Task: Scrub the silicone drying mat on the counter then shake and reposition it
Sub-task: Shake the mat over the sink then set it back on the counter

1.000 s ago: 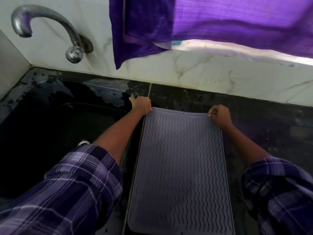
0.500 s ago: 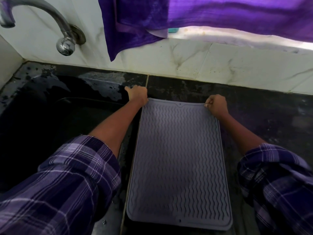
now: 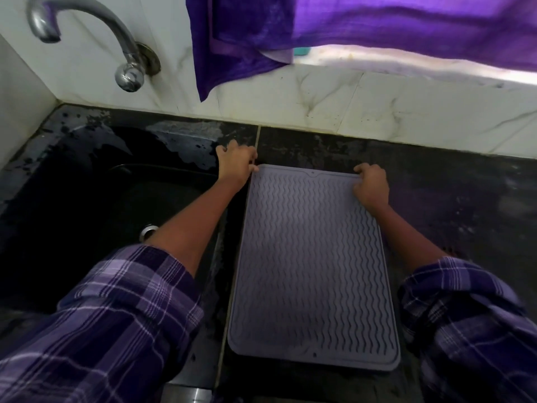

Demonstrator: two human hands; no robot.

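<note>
Presently, the grey silicone drying mat [image 3: 311, 266] lies flat on the dark counter [image 3: 453, 193], its long left edge just beside the counter's seam with the black sink [image 3: 87, 205], its far edge short of the marble backsplash [image 3: 377, 112]. Left hand [image 3: 236, 164] pinches the mat's far left corner, fingers curled over the edge. Right hand [image 3: 372, 184] grips the far right corner, fingers curled round it. Both plaid sleeves are pushed up the forearms. A chrome tap [image 3: 128, 65] projects from the wall above the sink's far edge. A purple cloth [image 3: 290, 30] hangs over the backsplash from above.
</note>
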